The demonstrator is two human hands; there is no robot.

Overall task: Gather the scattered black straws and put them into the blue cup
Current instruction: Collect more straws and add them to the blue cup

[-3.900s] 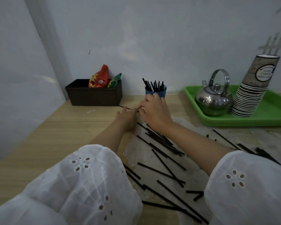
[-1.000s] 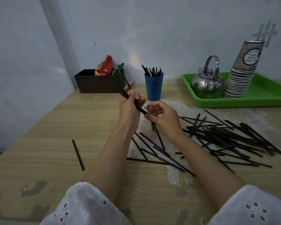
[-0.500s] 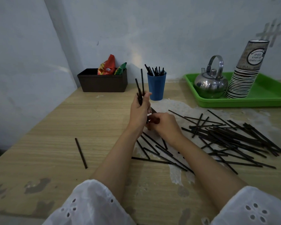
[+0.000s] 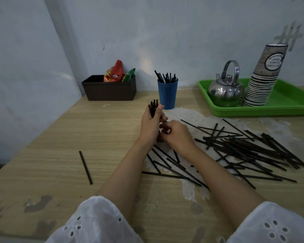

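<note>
Dim, bluish light; a pale patch glows on the wall point(image 4: 147, 62) at 12 o'clock. Faint glints on the kettle point(image 4: 225, 92) at 2 o'clock. Shadows soft; edges bend, wide-angle.

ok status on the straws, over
Left hand grips upright straw bundle; right hand at its lower end, grip unclear. Blue cup part filled; big pile loose on table. Nothing between hands and cup.

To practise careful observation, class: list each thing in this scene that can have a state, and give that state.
Blue plastic cup: upright, partly filled.
Bundle of black straws: held upright.
Left hand: grips the bundle.
Right hand: fingers curled at the bundle's lower end.
Loose black straws: scattered, lying flat.
Steel kettle: lidded, handle raised.
Stack of paper cups: upside down, nested.
Dark brown box: open-topped.
</note>
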